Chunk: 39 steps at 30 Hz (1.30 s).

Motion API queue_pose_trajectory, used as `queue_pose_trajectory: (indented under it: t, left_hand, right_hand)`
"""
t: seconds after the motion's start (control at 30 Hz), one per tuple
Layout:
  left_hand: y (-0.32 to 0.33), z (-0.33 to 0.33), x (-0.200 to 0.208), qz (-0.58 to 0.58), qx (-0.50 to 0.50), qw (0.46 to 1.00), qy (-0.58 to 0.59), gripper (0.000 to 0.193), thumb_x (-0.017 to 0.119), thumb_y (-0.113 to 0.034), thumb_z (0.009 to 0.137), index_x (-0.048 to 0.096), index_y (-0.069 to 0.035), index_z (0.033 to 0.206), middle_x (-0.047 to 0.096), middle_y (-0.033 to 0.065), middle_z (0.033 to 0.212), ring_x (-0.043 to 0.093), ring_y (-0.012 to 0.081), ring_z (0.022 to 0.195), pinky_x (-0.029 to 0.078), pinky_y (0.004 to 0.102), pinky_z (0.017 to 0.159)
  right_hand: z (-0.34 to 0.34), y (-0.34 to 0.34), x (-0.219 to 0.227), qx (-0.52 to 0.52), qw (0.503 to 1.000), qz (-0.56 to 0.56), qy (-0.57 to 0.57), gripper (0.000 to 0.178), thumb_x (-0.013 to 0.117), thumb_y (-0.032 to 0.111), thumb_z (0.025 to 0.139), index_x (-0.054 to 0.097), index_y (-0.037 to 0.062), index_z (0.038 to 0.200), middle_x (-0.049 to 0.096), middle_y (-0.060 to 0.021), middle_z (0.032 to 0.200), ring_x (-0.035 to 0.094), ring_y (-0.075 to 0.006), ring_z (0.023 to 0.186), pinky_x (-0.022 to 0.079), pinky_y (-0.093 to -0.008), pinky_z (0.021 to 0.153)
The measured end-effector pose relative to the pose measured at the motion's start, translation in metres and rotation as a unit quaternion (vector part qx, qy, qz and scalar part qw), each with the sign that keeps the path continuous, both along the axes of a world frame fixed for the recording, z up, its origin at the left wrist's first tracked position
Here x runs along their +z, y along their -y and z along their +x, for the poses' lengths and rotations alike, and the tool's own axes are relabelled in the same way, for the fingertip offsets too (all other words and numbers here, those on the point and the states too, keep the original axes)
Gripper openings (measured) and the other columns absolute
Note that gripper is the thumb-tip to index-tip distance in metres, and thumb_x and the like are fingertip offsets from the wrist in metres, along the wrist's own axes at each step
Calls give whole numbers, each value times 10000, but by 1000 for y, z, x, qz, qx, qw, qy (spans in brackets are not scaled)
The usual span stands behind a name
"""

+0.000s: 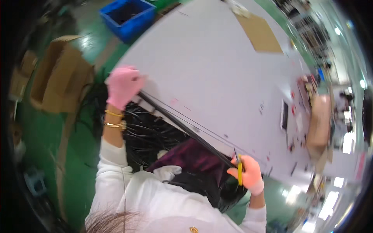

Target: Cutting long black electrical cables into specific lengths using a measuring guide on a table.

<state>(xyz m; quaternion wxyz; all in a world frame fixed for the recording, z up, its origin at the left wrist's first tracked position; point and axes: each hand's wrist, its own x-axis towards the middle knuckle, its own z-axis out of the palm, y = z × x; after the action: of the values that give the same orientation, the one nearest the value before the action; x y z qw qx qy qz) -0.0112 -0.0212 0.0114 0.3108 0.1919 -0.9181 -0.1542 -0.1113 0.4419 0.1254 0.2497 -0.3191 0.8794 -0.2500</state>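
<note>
A long bundle of black cables (pixel 186 130) is stretched between my hands along the near edge of the white table. My left hand (pixel 123 86), in a pink glove and slightly blurred, is closed around its far left end. In an orange-pink glove, my right hand (pixel 248 174) grips the right end and also holds yellow-handled snips (pixel 239 173), with their thin blades pointing up and away from me. A thin loose strand runs beside the bundle over the tabletop. Below it, a heap of black cables (pixel 149 132) lies by my lap.
The white table (pixel 202 66) carries a flat cardboard piece (pixel 261 35), a dark rectangular object (pixel 284 115), small scraps and a brown box (pixel 319 120). On the green floor to the left are a blue crate (pixel 126 23) and an open carton (pixel 64 75).
</note>
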Motion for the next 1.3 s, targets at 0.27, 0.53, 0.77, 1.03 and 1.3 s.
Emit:
queue_pose_trajectory:
  t: [0.27, 0.53, 0.77, 1.03, 1.3]
  left_hand:
    - [5, 0, -6, -8, -5, 999, 39, 356, 711, -164, 848, 458, 12, 670, 461, 161, 698, 485, 358, 691, 400, 446, 630]
    - [9, 0, -12, 24, 11, 997, 66, 369, 696, -142, 895, 435, 35, 703, 407, 158, 700, 424, 313, 672, 397, 410, 637]
    - [13, 2, -15, 53, 2, 997, 63, 381, 686, -115, 912, 392, 44, 730, 353, 146, 704, 362, 280, 672, 384, 380, 643]
    - [18, 2, -18, 48, 1, 997, 63, 386, 681, -106, 915, 369, 41, 742, 326, 139, 717, 337, 262, 669, 376, 370, 632]
    - [16, 1, -15, 8, 20, 996, 84, 334, 672, -141, 928, 447, 28, 747, 440, 134, 746, 434, 251, 701, 414, 373, 683]
  right_hand:
    - [-35, -50, 20, -200, 920, 33, 336, 258, 740, 146, 871, 641, -18, 1045, 688, -59, 814, 623, -111, 698, 517, -268, 650]
    - [-77, -65, -13, -87, 978, 142, 129, 208, 724, 195, 912, 645, 20, 992, 676, -45, 759, 655, -122, 682, 513, -295, 639]
    - [-84, -56, -33, -21, 964, 265, -22, 391, 638, 445, 919, 670, 73, 1037, 721, -194, 939, 687, -408, 884, 545, -462, 775]
    - [-83, -41, -28, -23, 940, 339, -27, 370, 603, 395, 911, 685, 79, 1084, 737, -179, 966, 705, -375, 913, 556, -453, 805]
    - [-96, -30, -26, -33, 924, 382, 6, 494, 694, 557, 853, 699, 86, 1001, 740, -148, 916, 708, -364, 879, 555, -425, 778]
